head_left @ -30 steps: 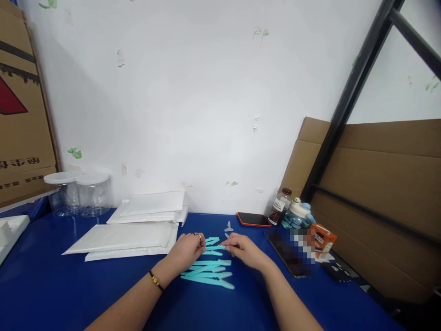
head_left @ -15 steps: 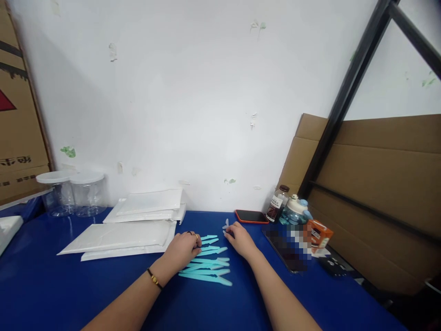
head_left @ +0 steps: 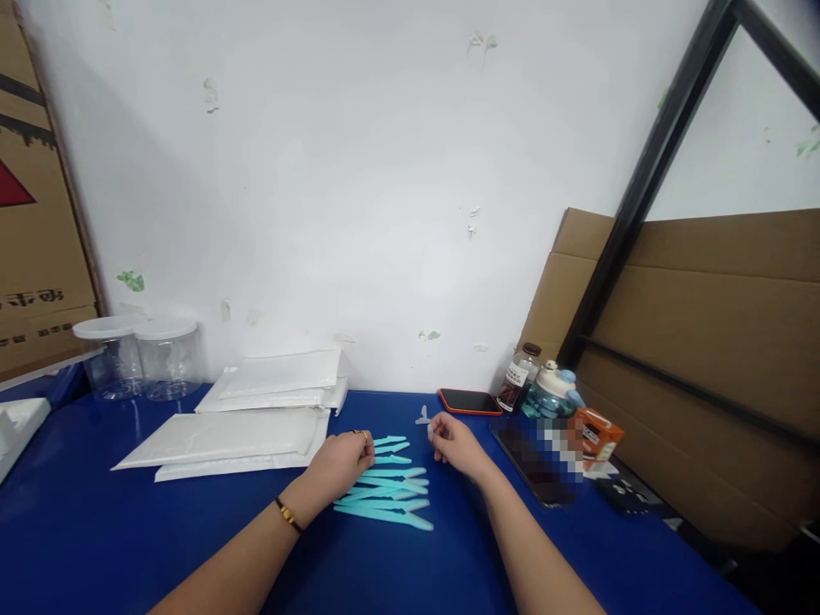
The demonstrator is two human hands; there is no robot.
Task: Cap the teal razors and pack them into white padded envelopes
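Several turquoise plastic sticks point(head_left: 388, 500) lie side by side on the blue table point(head_left: 96, 530). My left hand point(head_left: 339, 465) rests on their left ends, fingers curled down onto them. My right hand point(head_left: 452, 440) hovers just right of the top sticks, its fingertips pinched on a small pale piece point(head_left: 430, 431). Another small clear plastic piece point(head_left: 424, 418) lies on the table just beyond that hand.
White padded envelopes point(head_left: 231, 436) lie in stacks at the left. Two clear lidded jars point(head_left: 144, 359) stand at the back left. An orange-edged phone point(head_left: 470, 401), a brown bottle point(head_left: 518, 376), a blue-capped jar point(head_left: 552, 391), an orange box point(head_left: 597, 437) and cardboard point(head_left: 705, 342) crowd the right.
My right hand left the turquoise stick it was touching, reached back toward the small clear pieces, and now holds a pale piece slightly lifted. My left hand stayed on the sticks.
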